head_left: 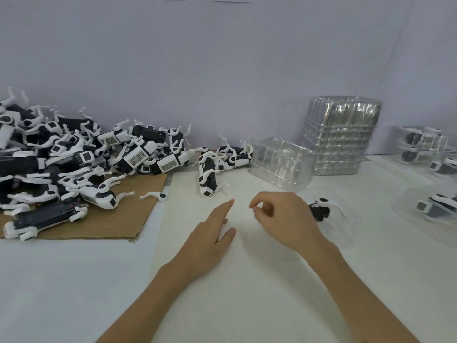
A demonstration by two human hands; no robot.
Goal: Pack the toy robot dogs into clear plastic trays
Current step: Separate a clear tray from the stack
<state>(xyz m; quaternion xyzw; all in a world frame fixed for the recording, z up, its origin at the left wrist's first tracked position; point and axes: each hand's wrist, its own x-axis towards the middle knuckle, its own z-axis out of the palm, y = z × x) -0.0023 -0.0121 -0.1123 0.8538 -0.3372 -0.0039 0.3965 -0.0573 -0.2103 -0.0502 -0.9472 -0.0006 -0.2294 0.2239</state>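
Two hands low over white table [74, 280]: left hand [210, 233] flat, fingers straight, slightly apart; right hand [284, 219] curled, thumb near forefinger, nothing seen held. One toy dog [320, 210] in clear tray [346, 226] just right of it. Farther: one lone dog [207, 177]; dog heap [74, 154] left, uncountable; one tipped tray [282, 164]; one tray stack [341, 137].

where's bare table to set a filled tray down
Bare table lies nearest the camera: left of the left hand below the cardboard, and right of the right hand below the packed trays. Crowded: the dog pile on the left, the tray stack behind.
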